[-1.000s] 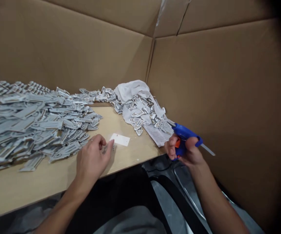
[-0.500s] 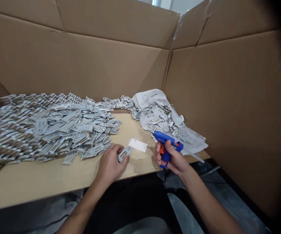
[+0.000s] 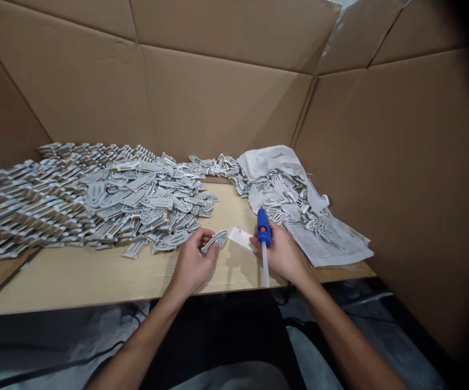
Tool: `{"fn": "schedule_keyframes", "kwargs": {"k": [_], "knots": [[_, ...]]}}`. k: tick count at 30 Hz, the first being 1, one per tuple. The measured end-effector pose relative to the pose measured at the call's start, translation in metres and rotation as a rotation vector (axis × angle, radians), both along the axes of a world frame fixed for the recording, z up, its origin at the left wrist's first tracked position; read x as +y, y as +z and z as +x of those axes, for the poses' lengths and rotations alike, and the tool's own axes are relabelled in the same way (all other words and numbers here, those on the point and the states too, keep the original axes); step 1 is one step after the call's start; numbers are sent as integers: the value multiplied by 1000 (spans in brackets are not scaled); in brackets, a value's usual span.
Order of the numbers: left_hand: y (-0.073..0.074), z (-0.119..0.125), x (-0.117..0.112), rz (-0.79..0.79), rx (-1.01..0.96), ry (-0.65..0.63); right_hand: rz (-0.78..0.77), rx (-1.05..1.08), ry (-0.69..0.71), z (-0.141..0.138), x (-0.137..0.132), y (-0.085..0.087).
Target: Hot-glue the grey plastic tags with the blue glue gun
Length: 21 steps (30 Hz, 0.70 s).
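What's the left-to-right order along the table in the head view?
Pile of grey die-cut pieces → left hand holding one grey piece → white paper tag → right hand gripping a blue hot glue gun → printed paper sheet

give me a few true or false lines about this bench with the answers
The right hand holds a blue hot glue gun: true.
The left hand holds scissors: false, it holds a grey clip-shaped cutout.
A heap of grey cutouts lies left of both hands on the wooden table: true.
The white cloth lies on the floor: false, it lies on the table's far right corner, with cutouts on it.
A small white card lies between the hands: true.
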<state>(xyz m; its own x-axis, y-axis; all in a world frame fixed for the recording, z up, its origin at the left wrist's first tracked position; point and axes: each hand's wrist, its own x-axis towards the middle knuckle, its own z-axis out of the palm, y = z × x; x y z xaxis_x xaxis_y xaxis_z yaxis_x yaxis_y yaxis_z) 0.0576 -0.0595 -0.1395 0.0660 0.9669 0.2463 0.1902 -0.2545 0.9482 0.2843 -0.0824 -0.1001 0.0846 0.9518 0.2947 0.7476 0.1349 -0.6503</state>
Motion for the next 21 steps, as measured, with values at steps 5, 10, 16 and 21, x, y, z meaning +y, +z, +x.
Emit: {"fn": "schedule_keyframes", "kwargs": {"k": [5,10,16,21], "knots": [[0,0,-1,-53,-117,-32,-104,-70,47,-13,12,-5],[6,1,-2,-159,-256,-54,-94,-3,65,-14,20,-14],[13,5,1,-203,-291,-26,-67,202,143,-5,21,-14],[-2,-6,10,-180,-228,49,39,347,160,-13,22,-13]]}}
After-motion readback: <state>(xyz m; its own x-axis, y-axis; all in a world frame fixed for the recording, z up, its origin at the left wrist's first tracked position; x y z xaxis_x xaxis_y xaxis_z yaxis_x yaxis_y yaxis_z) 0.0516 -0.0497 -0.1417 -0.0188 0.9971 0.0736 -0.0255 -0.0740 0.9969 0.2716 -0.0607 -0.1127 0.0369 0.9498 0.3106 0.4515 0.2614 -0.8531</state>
